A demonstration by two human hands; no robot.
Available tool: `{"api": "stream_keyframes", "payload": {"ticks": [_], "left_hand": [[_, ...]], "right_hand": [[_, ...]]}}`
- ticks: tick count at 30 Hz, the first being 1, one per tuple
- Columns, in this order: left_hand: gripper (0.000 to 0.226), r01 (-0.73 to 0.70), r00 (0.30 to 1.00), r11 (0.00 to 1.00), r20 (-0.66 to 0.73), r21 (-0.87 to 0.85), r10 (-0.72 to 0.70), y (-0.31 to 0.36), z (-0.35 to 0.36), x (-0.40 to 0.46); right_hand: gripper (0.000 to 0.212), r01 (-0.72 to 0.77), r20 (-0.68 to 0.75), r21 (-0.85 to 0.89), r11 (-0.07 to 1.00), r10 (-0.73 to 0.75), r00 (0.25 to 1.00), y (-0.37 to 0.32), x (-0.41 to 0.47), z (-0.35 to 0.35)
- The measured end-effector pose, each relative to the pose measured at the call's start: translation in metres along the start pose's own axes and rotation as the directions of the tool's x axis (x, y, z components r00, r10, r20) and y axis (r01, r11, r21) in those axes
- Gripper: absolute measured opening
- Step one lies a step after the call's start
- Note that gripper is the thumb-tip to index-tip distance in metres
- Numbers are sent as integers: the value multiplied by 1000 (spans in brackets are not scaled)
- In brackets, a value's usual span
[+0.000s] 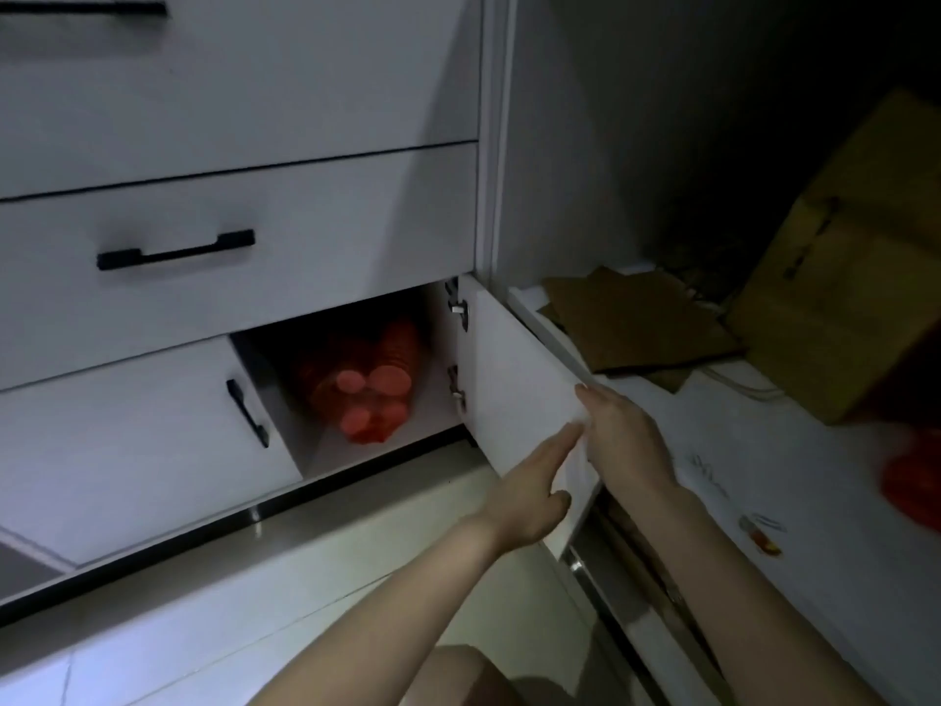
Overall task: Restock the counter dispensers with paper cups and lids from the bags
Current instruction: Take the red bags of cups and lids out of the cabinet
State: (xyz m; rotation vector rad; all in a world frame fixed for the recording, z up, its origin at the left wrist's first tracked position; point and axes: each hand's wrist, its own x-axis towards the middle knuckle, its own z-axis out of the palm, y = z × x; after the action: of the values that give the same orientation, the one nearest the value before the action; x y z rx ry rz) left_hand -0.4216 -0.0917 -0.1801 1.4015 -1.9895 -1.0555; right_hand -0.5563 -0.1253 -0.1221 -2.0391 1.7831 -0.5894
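Note:
A clear bag of stacked red paper cups [369, 387] lies on its side inside the low cabinet, seen through the open doorway. The white right-hand cabinet door [514, 379] stands swung open toward me. My right hand [624, 435] holds the door's outer edge, fingers wrapped over it. My left hand [529, 489] lies flat against the door's inner face with its fingers straight, just left of my right hand. A blurred red object [914, 481] shows at the right frame edge on a white surface.
The left cabinet door [127, 450] with a black handle is closed. Above are white drawers with a black handle [175, 249]. Cardboard boxes [835, 277] and flat cardboard [636, 318] sit on the white surface at right. Light tiled floor lies below.

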Motion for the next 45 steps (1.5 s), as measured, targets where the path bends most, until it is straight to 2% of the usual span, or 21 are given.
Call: {"api": "stream_keyframes", "payload": {"ticks": [5, 8, 10, 12, 14, 16, 20, 22, 25, 29, 33, 36, 39, 42, 45], "left_hand": [[84, -16, 999, 999, 51, 34, 14, -3, -1, 29], [78, 30, 999, 999, 34, 34, -31, -23, -20, 20], [71, 72, 996, 997, -59, 35, -70, -43, -45, 6], [62, 115, 972, 990, -214, 81, -95, -70, -79, -12], [53, 180, 922, 979, -364, 93, -134, -100, -118, -35], [48, 257, 837, 965, -509, 44, -200, -126, -158, -61], [44, 361, 637, 932, -720, -38, -275, -170, -225, -110], [48, 375, 577, 922, -756, -91, -309, -185, -246, -130], [53, 349, 581, 928, -747, -131, -324, -198, -265, -151], [54, 333, 612, 931, -717, -147, -332, -202, -275, -170], [53, 304, 632, 937, -699, -173, -334, -190, -270, -191], [53, 269, 636, 934, -684, -237, -357, -173, -252, -215], [54, 239, 629, 923, -676, -301, -384, -157, -220, -248], [56, 218, 588, 916, -704, -337, -399, -144, -181, -287], [61, 229, 501, 892, -738, -390, -451, -131, -148, -322]], "right_hand": [[51, 42, 12, -191, 981, -41, 999, 15, 12, -8], [41, 34, -81, -237, 971, -55, 995, 3, 15, -2], [39, 115, -129, -208, 971, -143, 981, -17, 16, 10], [40, 239, -81, -74, 968, -245, 966, -50, 23, 33], [40, 304, 19, 114, 946, -308, 951, -90, 32, 64], [43, 333, 97, 241, 912, -364, 926, -132, 43, 101], [59, 323, 255, 352, 879, -422, 870, -211, 66, 175], [69, 289, 325, 401, 869, -430, 842, -246, 78, 203], [82, 197, 370, 496, 846, -411, 833, -291, 96, 237], [80, 106, 302, 635, 765, -372, 878, -312, 106, 263], [73, 150, 253, 629, 763, -383, 888, -295, 88, 256], [64, 248, 249, 619, 745, -486, 838, -270, 50, 241], [60, 323, 265, 651, 687, -604, 752, -253, -1, 222], [60, 329, 342, 695, 639, -696, 631, -249, -50, 208], [59, 397, 406, 697, 598, -784, 470, -259, -84, 202]]}}
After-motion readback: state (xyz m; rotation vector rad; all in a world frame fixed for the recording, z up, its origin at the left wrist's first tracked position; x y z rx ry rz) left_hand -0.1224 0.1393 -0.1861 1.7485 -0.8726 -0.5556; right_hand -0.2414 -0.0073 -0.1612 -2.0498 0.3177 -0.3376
